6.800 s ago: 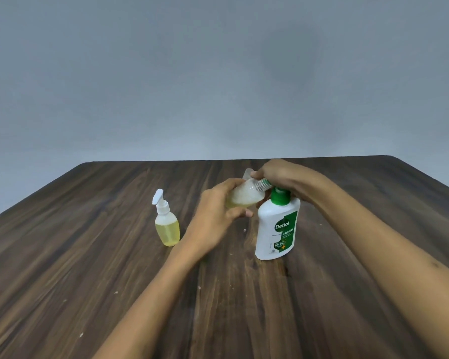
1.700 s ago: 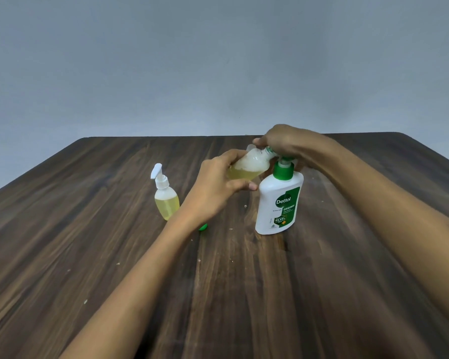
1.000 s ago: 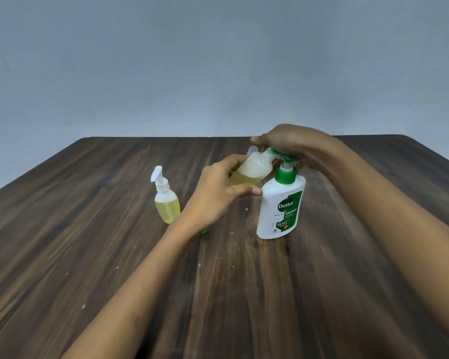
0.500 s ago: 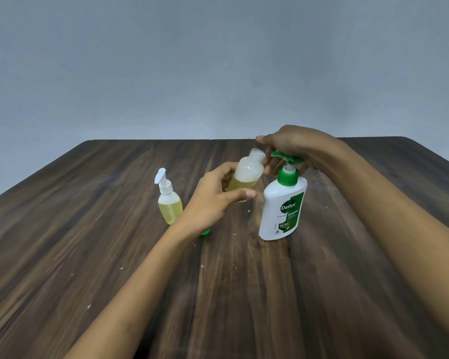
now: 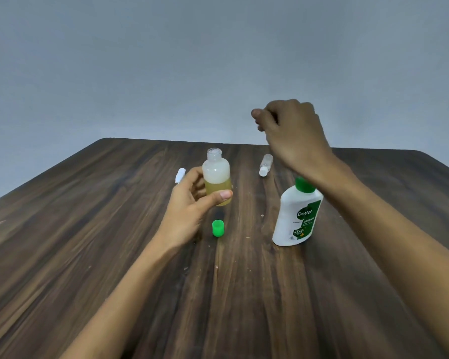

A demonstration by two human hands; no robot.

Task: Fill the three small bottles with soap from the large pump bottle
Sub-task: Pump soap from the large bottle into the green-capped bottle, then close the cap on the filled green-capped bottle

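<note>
Head view, the only one you have: your left hand [image 5: 189,203] wraps thumb and fingers around the lower half of a small clear plastic bottle [image 5: 216,174], about half full of yellow soap with a frothy white layer above it. You hold it upright and lifted off the dark wood-grain table [image 5: 88,242], probably so the uncapped threaded mouth faces up and nothing spills. Just below that hand's thumb lies a small green screw cap [image 5: 217,228], close enough to pick up next, and likely this bottle's own. Behind the hand's fingers a white pump nozzle [image 5: 180,175] pokes out; the bottle it belongs to is hidden.

Your right hand [image 5: 293,130] hangs raised above the large white pump bottle with the green collar [image 5: 297,216], fingers curled loosely inward, gripping nothing you can see. Its wrist covers the pump head. Beyond and left of it, a slim clear bottle with a white cap [image 5: 265,165] lies on its side, seemingly empty, apparently waiting its turn.
</note>
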